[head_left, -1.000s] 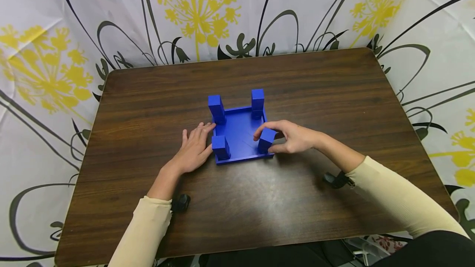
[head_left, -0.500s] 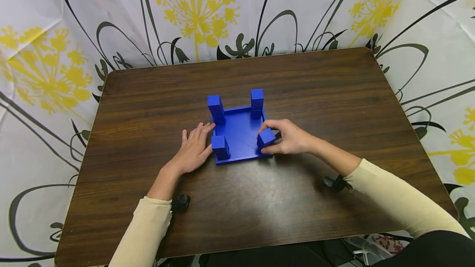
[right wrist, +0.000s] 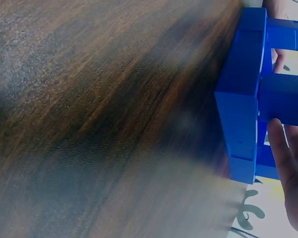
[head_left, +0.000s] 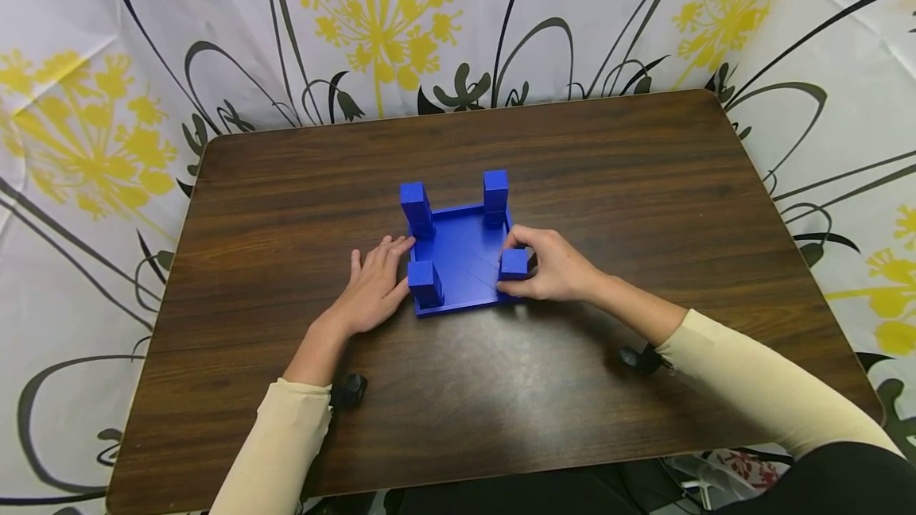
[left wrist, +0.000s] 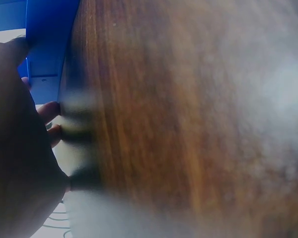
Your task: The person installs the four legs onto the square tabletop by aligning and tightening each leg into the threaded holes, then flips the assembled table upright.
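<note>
A square blue tray [head_left: 463, 257] with a low rim lies on the table, and a blue block-like post rises at each corner. My right hand [head_left: 561, 267] pinches the near right post [head_left: 514, 264] between thumb and fingers; it stands about upright. In the right wrist view, a fingertip presses that post [right wrist: 283, 101] just above the tray's side wall [right wrist: 243, 121]. My left hand [head_left: 372, 288] lies spread on the table, fingertips and thumb at the tray's left side. The left wrist view shows this hand [left wrist: 20, 148] dark beside the blue tray wall [left wrist: 47, 44].
The other posts stand at the near left [head_left: 424, 280], far left [head_left: 417, 209] and far right [head_left: 495, 193] corners. The brown wood-grain table [head_left: 608, 388] reaches back to a white curtain [head_left: 250, 14] with yellow and grey plant prints.
The near right post has gone from leaning to about upright. My right hand has shifted slightly left with its fingers closer round the post. The left hand has not moved.
</note>
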A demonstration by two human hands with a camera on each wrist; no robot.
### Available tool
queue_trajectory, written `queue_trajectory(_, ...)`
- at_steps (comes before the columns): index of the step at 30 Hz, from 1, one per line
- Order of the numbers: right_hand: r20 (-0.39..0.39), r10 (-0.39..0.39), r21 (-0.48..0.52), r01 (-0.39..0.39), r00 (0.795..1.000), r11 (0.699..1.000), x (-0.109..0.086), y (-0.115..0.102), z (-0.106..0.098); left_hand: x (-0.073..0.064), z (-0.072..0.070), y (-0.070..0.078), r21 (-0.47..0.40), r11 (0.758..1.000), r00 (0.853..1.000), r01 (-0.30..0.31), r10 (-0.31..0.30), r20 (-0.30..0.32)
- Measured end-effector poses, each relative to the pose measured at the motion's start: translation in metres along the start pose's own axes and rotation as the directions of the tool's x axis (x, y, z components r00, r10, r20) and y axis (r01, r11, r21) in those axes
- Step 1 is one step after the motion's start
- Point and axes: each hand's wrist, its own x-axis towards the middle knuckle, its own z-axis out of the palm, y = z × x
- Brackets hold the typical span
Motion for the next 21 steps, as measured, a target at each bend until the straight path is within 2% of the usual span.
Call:
queue_trajectory(6,0.01,-0.025,-0.057,0.026,1.0,0.998,-0.001,0.001,-0.001,0.0,0.0,0.0,-0.005,1.0,1.0,-0.005,0.005,0.006)
queue_trajectory(11,0.079,-0.039,-0.085,0.046,0.996,0.995,-0.002,0.002,-0.005,0.0,-0.001,0.0,-0.009,1.0,1.0,-0.006,0.006,0.008)
queue_trajectory(16,0.179,-0.042,-0.043,0.05,0.983,0.998,-0.001,0.0,-0.012,0.001,-0.001,0.0,-0.009,1.0,1.0,-0.007,0.007,0.008)
queue_trajectory(21,0.302,-0.06,0.057,0.045,0.951,0.997,0.002,0.001,-0.02,0.001,-0.001,0.001,-0.007,1.0,1.0,-0.006,0.006,0.009)
